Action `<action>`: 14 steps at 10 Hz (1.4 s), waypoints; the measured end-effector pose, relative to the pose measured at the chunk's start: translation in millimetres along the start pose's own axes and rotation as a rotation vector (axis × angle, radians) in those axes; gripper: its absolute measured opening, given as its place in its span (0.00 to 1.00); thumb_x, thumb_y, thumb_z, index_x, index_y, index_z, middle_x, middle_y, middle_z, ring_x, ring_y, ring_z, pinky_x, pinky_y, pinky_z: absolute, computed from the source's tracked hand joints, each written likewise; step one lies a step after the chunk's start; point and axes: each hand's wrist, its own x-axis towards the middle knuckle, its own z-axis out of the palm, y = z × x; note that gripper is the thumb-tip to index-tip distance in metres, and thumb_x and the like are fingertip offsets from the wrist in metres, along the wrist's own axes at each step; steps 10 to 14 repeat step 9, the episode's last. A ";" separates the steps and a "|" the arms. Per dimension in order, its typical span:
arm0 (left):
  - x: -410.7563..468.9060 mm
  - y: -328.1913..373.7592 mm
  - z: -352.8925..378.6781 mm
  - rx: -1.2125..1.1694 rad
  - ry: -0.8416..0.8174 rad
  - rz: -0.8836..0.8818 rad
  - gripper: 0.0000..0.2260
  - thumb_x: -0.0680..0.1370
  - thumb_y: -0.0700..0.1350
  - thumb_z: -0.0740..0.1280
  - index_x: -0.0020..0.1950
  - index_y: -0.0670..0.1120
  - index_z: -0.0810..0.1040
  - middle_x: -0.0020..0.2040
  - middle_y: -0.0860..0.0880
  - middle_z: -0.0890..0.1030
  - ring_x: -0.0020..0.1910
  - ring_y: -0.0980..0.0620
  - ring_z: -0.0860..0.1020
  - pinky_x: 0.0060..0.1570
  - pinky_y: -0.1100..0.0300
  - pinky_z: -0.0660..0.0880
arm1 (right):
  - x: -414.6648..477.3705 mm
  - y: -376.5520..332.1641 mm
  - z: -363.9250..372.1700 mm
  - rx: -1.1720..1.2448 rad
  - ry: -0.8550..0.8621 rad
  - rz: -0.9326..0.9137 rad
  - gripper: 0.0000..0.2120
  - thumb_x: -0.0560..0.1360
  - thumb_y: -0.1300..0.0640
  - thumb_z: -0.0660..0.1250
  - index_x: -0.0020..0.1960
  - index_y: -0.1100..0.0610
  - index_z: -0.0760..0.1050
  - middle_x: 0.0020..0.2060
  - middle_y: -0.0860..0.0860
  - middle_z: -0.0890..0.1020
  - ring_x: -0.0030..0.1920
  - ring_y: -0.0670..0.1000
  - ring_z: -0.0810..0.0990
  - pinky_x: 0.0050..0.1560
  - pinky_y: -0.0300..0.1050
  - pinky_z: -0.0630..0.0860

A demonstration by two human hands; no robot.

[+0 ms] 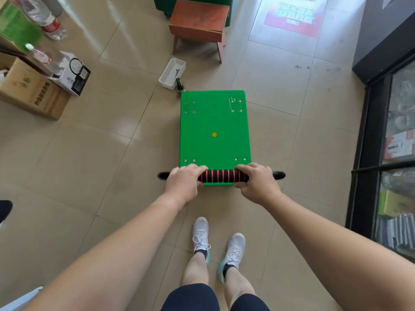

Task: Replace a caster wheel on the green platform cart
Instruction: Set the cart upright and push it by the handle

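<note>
Two white shoes [201, 234] stand on the tiled floor [89, 153], close to the camera. Two bare arms reach forward from there.

The left grip [183, 182], a bare hand, has its fingers curled over the handle [221, 176] and holds it tight. The right grip [258, 184] holds the same handle the same way. The handle has black foam with red rings. Its black ends stick out past both grips.

The green platform cart [214, 131] sits flat on the floor just in front of the feet, with its top facing up. A yellow dot [214, 134] marks its middle. Small bolt holes show near each corner.

A small black and metal thing [179, 85] lies right by the cart's far left corner. It looks like a caster wheel, but it is too small to tell for sure. A white basket [167, 72] lies just beside it, with a wrench [176, 74] inside.

Farther off stands a brown wooden stool [198, 19]. On the left are a cardboard box [31, 95], a white box [71, 75] and two plastic bottles [43, 16]. A dark glass cabinet [399, 153] stands on the right.
</note>
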 end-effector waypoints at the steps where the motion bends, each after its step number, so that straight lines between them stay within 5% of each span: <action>1: 33.5 -2.9 -18.0 0.041 0.032 -0.022 0.22 0.83 0.43 0.68 0.76 0.56 0.71 0.68 0.51 0.78 0.68 0.45 0.76 0.73 0.48 0.66 | 36.3 -5.8 -14.3 0.002 0.038 0.010 0.21 0.73 0.46 0.73 0.65 0.47 0.78 0.52 0.51 0.82 0.56 0.57 0.79 0.63 0.51 0.68; 5: 128.1 -21.1 -68.3 0.020 0.124 0.001 0.17 0.84 0.43 0.67 0.72 0.54 0.74 0.62 0.48 0.79 0.62 0.43 0.77 0.68 0.47 0.68 | 140.5 -12.6 -54.9 0.013 0.103 -0.010 0.14 0.75 0.48 0.73 0.60 0.46 0.79 0.46 0.47 0.78 0.49 0.52 0.74 0.57 0.50 0.69; 7: 135.7 -25.6 -71.7 0.037 0.113 0.009 0.16 0.84 0.44 0.66 0.71 0.54 0.73 0.62 0.47 0.79 0.64 0.42 0.76 0.71 0.45 0.67 | 151.0 -12.2 -58.3 -0.010 0.058 0.015 0.16 0.75 0.47 0.72 0.62 0.44 0.77 0.50 0.48 0.80 0.54 0.56 0.77 0.62 0.54 0.72; 8: 133.9 -21.9 -76.6 0.064 0.067 -0.003 0.26 0.85 0.47 0.65 0.82 0.55 0.61 0.77 0.46 0.70 0.78 0.42 0.66 0.80 0.39 0.52 | 147.2 -16.9 -60.6 -0.104 0.095 0.032 0.26 0.75 0.44 0.71 0.71 0.45 0.70 0.62 0.52 0.78 0.66 0.57 0.72 0.68 0.56 0.63; 9: 99.6 -30.1 -76.2 0.067 0.102 -0.085 0.39 0.85 0.53 0.65 0.85 0.56 0.40 0.86 0.48 0.49 0.85 0.45 0.48 0.80 0.35 0.42 | 102.1 -15.8 -58.8 -0.048 0.180 0.116 0.42 0.74 0.43 0.72 0.81 0.44 0.53 0.79 0.53 0.58 0.79 0.55 0.53 0.74 0.56 0.49; 14: 99.6 -30.1 -76.2 0.067 0.102 -0.085 0.39 0.85 0.53 0.65 0.85 0.56 0.40 0.86 0.48 0.49 0.85 0.45 0.48 0.80 0.35 0.42 | 102.1 -15.8 -58.8 -0.048 0.180 0.116 0.42 0.74 0.43 0.72 0.81 0.44 0.53 0.79 0.53 0.58 0.79 0.55 0.53 0.74 0.56 0.49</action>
